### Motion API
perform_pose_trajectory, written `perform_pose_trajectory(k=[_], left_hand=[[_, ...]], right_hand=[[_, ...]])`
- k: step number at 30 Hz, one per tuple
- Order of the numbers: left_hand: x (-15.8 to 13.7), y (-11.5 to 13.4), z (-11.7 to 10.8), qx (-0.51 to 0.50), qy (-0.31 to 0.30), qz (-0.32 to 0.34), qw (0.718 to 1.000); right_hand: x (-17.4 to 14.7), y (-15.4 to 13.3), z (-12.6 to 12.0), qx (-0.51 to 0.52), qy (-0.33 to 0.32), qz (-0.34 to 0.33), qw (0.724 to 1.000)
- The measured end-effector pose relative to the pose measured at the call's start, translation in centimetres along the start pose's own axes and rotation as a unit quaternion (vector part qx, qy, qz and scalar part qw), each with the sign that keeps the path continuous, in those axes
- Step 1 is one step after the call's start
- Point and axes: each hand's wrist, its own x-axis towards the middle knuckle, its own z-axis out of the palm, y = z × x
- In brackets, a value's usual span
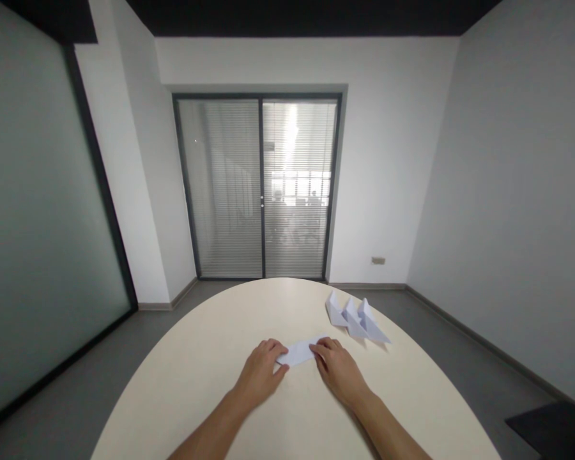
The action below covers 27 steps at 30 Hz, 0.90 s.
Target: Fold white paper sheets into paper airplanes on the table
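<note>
A folded piece of white paper (299, 353) lies low over the table, between my two hands. Its left end is pinched between the thumb and fingers of my left hand (262, 374). At the other end, my right hand (338, 370) grips the paper near its upper right corner, with the fingers bent over it. Beyond my right hand stand three folded paper boats (353, 317), close together in a slanting row. Part of the paper's edges is hidden under my fingertips.
The round cream table (211, 358) has a curved far edge, and the boats stand near its right side. Past it are a glass partition with blinds (263, 191), white walls and a grey floor. A dark flat object (556, 428) is at the lower right.
</note>
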Motion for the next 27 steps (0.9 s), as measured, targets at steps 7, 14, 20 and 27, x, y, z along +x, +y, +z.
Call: perform_pose_trajectory(k=[7, 14, 20, 27], left_hand=[[0.2, -0.2, 0.4, -0.033, 0.021, 0.016, 0.999], [0.5, 0.1, 0.3, -0.05, 0.037, 0.107, 0.992], [0.6, 0.8, -0.1, -0.056, 0.032, 0.132, 0.989], [0.7, 1.0, -0.2, -0.053, 0.016, 0.131, 0.99]], right_hand=[[-0.1, 0.2, 0.3, 0.023, -0.011, 0.001, 1.0], [0.0, -0.2, 0.2, 0.053, -0.03, -0.012, 0.998], [-0.2, -0.7, 0.2, 0.083, -0.039, -0.021, 0.996], [-0.3, -1.2, -0.4, 0.09, -0.04, -0.038, 0.994]])
